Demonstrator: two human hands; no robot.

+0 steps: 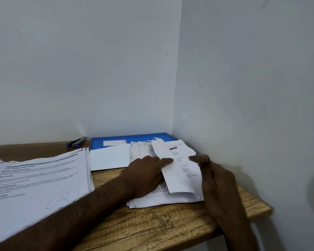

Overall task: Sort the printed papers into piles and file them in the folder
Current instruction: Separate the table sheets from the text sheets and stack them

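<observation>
White painted walls (80, 69) meet in a corner. A wooden plank worktop (161, 225) is set into that corner.

- Flat blue plastic folder (127, 138): lies shut at the back of the worktop, pushed into the corner. It carries a small white label. This is the landmark for all positions below.
- Blue-and-black stapler (76, 142): just left of the folder, against the back wall.
- Blank white rectangular sheet (109, 158): in front of the folder, with its far edge overlapping the folder's near edge.
- Thick stack of printed white papers (38, 178): well to the front-left of the folder. The top page shows lines of text and a hand-drawn circled "2". The stack's edges are ragged.
- Smaller pile of creased printed papers (152, 201): front-right of the folder, its far end reaching over the folder's near edge. A table grid is printed on one of the exposed pages.
- Folded white printed sheet (181, 171): on top of the smaller pile, lying askew, with a pen-circled mark in its far corner.

Left grip (145, 171): released and flat on the smaller pile. Its straight forefinger presses down on the left edge of the folded sheet.

Right grip (217, 176): at the right edge of the folded sheet, fingertips (199, 158) touching the paper. It is motion-blurred, so I cannot tell whether it pinches the sheet or only rests against it.
</observation>
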